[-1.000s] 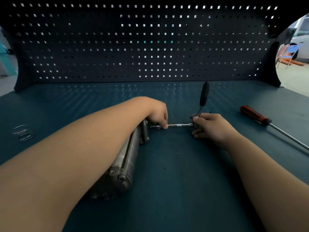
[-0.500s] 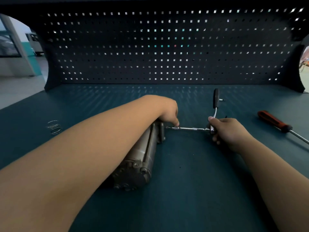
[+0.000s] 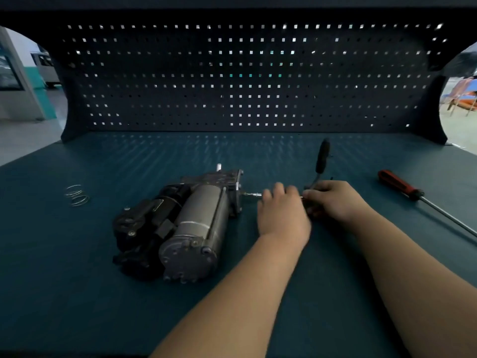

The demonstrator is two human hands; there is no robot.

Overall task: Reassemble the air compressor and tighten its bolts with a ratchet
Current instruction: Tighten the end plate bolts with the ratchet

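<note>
The right hand [image 3: 335, 202] curls its fingers round the head end of the ratchet [image 3: 322, 158], whose black handle rises beyond the grip. Touching it on the left, the blurred left hand [image 3: 281, 215] covers the extension bar [image 3: 254, 194]; whether it grips cannot be told. Left of both hands, at the bar's end, lies the air compressor [image 3: 185, 223]. A red screwdriver [image 3: 397, 184] lies well to the right.

Legible markings: none. Compressor [image 3: 196, 223], ratchet [image 3: 322, 157], screwdriver [image 3: 397, 184], pegboard [image 3: 247, 81]: no readable text, label, brand or number.
</note>
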